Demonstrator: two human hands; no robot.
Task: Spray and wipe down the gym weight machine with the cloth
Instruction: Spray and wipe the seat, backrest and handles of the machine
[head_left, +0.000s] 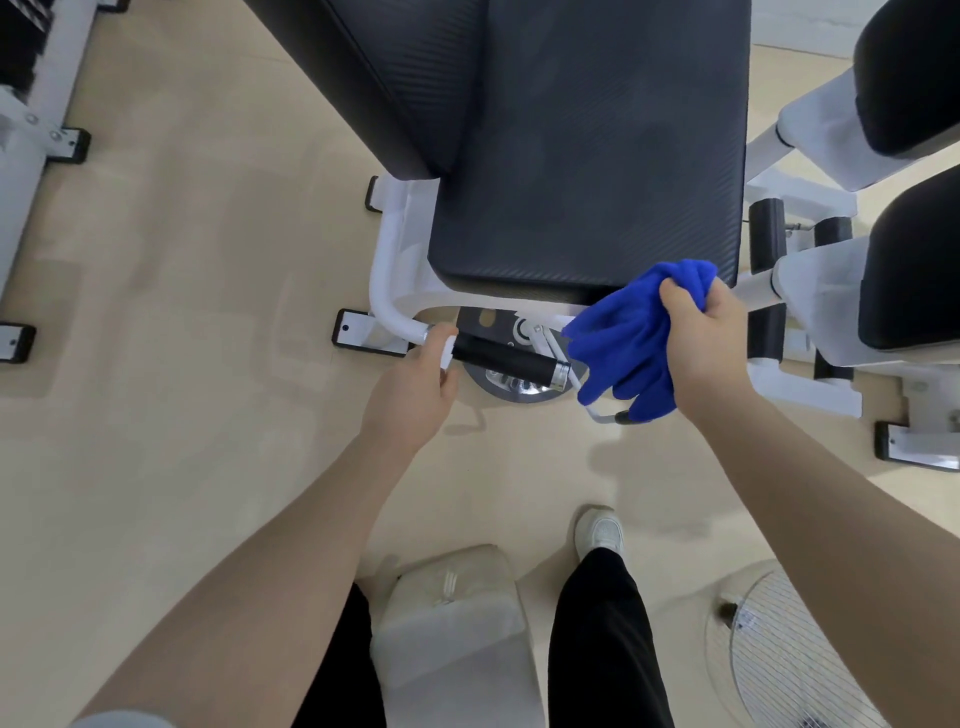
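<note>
The person stands over the weight machine, looking down on its black seat pad (587, 171) and white frame (387, 291). The right hand (701, 338) has its grip closed around a bunched blue cloth (623, 338), which hangs in loose folds just off the front right corner of the pad, beside the free end of a black handle (506, 361). The left hand (421, 384) sits at the other end of that handle, where it joins the white tube; the fingers curl around the tube, so the grip looks closed on it, though part of it is hidden behind the hand.

No spray bottle shows anywhere in view (it may simply be out of frame), so I cannot tell whether the handle is wet.

The likely next step is running the cloth along the handle. Several things could spoil that. The cloth is held as a wad with long tails, and those could snag on the metal disc (511, 392) and thin lever (597, 410) under the handle. A loose wad also wipes only where it touches, so the underside may be missed. If the left hand relaxes, the handle may swing or turn under the wiping pressure.
</note>
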